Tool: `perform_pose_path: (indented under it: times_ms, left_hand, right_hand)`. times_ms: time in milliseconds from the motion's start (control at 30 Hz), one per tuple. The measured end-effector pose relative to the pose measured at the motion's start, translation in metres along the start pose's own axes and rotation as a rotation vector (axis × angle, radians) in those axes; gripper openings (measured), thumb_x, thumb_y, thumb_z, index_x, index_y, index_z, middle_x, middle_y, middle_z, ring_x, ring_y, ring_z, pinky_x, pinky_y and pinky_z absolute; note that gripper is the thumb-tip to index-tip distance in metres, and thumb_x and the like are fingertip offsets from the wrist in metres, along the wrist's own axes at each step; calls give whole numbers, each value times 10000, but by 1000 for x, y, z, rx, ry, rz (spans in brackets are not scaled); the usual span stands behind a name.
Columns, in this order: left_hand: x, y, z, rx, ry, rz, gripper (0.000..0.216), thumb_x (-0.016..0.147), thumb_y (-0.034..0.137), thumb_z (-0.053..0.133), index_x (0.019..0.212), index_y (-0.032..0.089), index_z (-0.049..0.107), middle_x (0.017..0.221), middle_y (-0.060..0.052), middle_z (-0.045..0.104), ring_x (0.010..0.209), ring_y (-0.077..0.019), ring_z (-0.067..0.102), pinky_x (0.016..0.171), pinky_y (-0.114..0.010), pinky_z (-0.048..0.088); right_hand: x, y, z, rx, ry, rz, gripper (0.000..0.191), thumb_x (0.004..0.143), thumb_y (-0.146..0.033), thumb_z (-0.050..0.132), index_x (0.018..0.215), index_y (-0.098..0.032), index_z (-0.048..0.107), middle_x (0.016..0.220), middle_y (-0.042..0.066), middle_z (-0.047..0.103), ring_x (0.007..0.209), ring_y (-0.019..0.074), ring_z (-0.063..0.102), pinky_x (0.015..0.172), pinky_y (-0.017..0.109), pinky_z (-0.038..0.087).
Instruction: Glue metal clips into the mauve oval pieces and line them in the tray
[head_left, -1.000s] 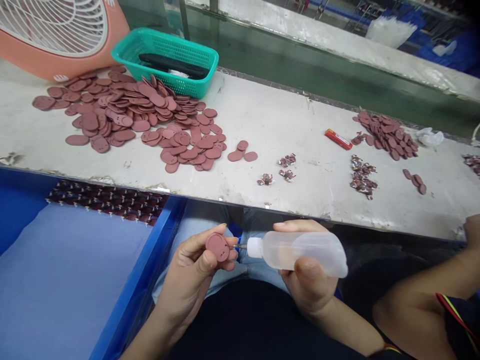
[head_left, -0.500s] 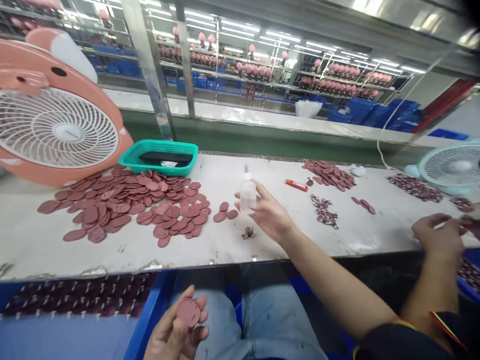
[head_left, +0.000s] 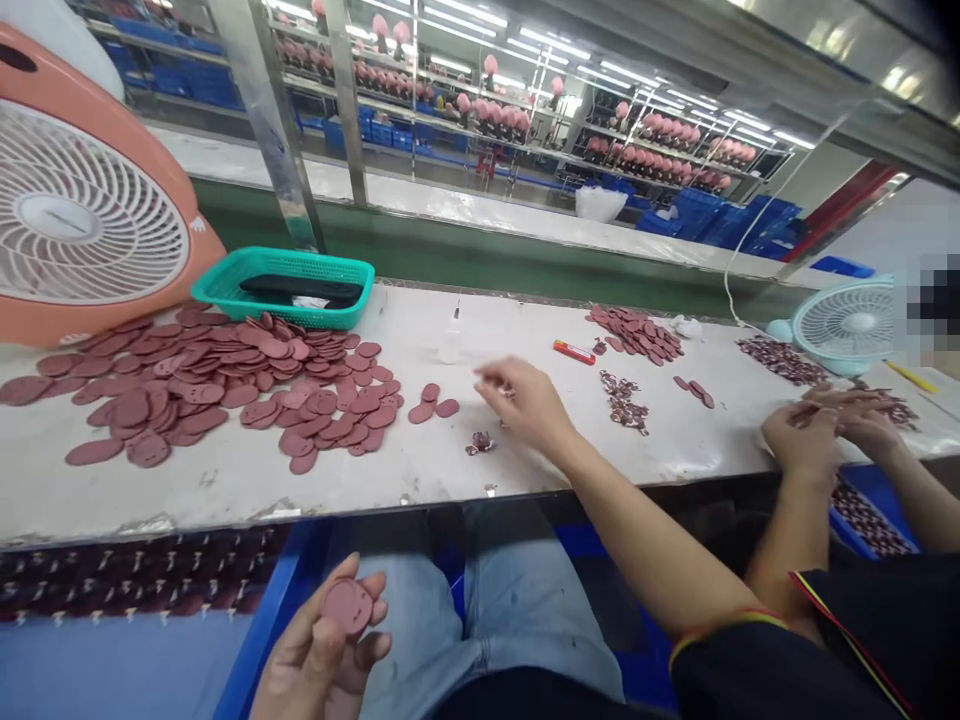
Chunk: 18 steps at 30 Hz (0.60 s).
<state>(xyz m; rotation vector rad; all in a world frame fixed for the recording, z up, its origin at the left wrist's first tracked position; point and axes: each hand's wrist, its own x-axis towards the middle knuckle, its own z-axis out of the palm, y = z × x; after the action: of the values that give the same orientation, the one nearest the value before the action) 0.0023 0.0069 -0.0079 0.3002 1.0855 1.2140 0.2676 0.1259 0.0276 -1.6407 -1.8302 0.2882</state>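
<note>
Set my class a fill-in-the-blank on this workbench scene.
The left hand holds ____ round maroon disc. The plastic basket is ____. The squeeze bottle stands ____ on the bench. The peach fan sits to the ____ of the basket.

Missing words: one; teal; upright; left.

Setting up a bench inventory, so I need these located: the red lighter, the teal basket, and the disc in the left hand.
Red lighter (head_left: 574, 352): head view, middle of its body.
Teal plastic basket (head_left: 285, 316): head view, front wall.
Rose-coloured disc (head_left: 348, 606): head view, middle of its face, held in the left hand (head_left: 319, 650).
</note>
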Motion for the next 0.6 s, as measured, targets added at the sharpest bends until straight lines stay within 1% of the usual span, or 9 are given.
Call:
perform_pose_path:
  times_ms: [67,133,167,200,233,300,400,500,600]
  left_hand:
    - [-2,0,5,11,1,-7,473,470,418,956,886,248,807,794,-29,806,621,-139,714,514,-159,586]
    - [-5,0,11,20,7,-15,483,482,425,953,900,229,809,800,-46,798,638,-142,703,517,-168,580]
    - [-8,0,13,25,8,-21,485,493,430,949,906,219,809,799,-54,792,646,-144,698,519,-174,577]
    - [-10,0,16,27,5,-29,483,504,433,945,911,210,808,798,-60,786,654,-146,693,522,-180,573]
    - [-12,0,18,25,-6,-38,481,515,434,942,913,201,807,797,-64,781,661,-149,691,527,-186,570]
    - [-16,-1,20,8,-42,-60,464,544,429,932,919,188,805,798,-72,778,674,-152,692,543,-194,568]
    - [-21,0,19,-36,-94,-105,429,585,411,917,924,177,800,817,-77,783,688,-151,698,563,-197,569]
    - [-25,1,14,-60,-91,-148,386,614,378,910,924,179,795,837,-67,783,701,-145,702,547,-178,563]
    - [-24,2,8,-46,-31,-176,339,638,333,902,926,192,791,882,-54,778,704,-135,703,511,-154,550]
  right_hand:
    - [-44,-9,0,-62,-62,-78,285,946,-370,594,1141,-184,687,1083,127,681,1068,301,585,977,496,471]
    - [-81,-12,4,-92,-116,-139,437,888,-424,681,1241,-168,655,1164,152,673,1085,336,575,979,530,474]
    - [-95,-11,7,-108,-119,-172,491,877,-427,698,1287,-165,630,1193,156,669,1085,340,576,971,532,483]
    - [-106,-10,9,-120,-108,-204,496,888,-403,692,1317,-170,610,1203,153,671,1080,332,584,959,521,495]
    - [-114,-7,11,-127,-86,-235,448,915,-357,665,1323,-180,608,1193,144,680,1065,317,596,942,504,509]
    - [-125,-2,14,-111,-37,-281,323,962,-241,592,1280,-214,638,1124,116,710,1004,281,629,897,465,531]
    - [-129,-2,15,-15,1,-282,278,953,-180,583,1209,-248,668,1040,89,729,929,257,654,838,437,550]
    - [-127,-12,9,69,62,-204,247,957,-206,585,1192,-255,643,1022,80,715,926,235,669,801,401,574]
    - [-116,-26,-1,237,136,-54,167,984,-263,556,1120,-259,653,1071,68,674,959,203,674,794,362,591]
